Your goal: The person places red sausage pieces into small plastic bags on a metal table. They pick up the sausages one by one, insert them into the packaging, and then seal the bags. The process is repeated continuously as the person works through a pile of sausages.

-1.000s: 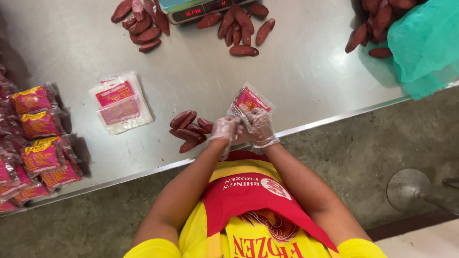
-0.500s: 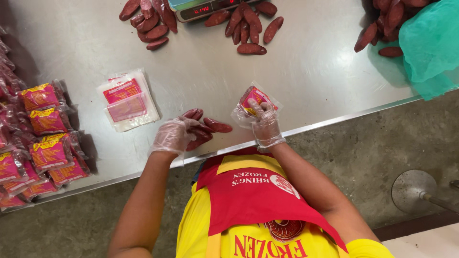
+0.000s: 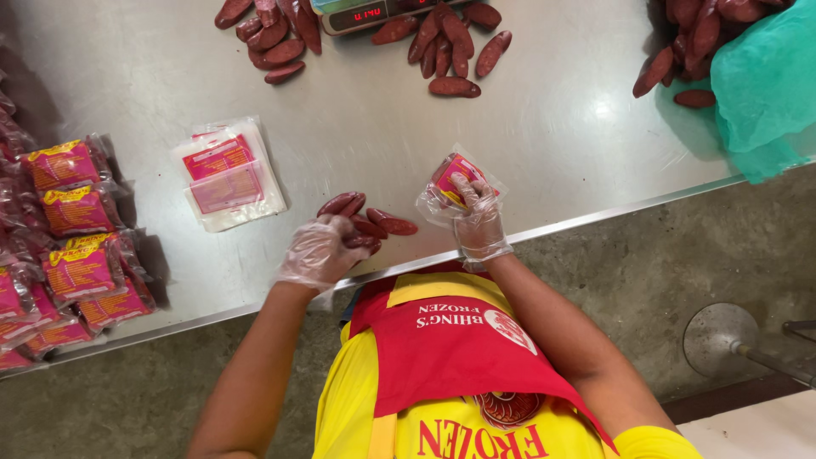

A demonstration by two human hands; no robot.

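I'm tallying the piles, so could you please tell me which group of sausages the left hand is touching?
The left hand rests on the small cluster of sausages at the table's near edge; the other piles lie far across, by the scale.

sausages [image 3: 365,217] left of pouch [image 3: 455,178], on table [image 3: 552,144]

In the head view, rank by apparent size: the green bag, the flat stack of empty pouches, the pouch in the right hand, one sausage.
1. Green bag, partly cut off.
2. Pouch stack.
3. Held pouch, in the right hand.
4. Sausage, by the left hand.
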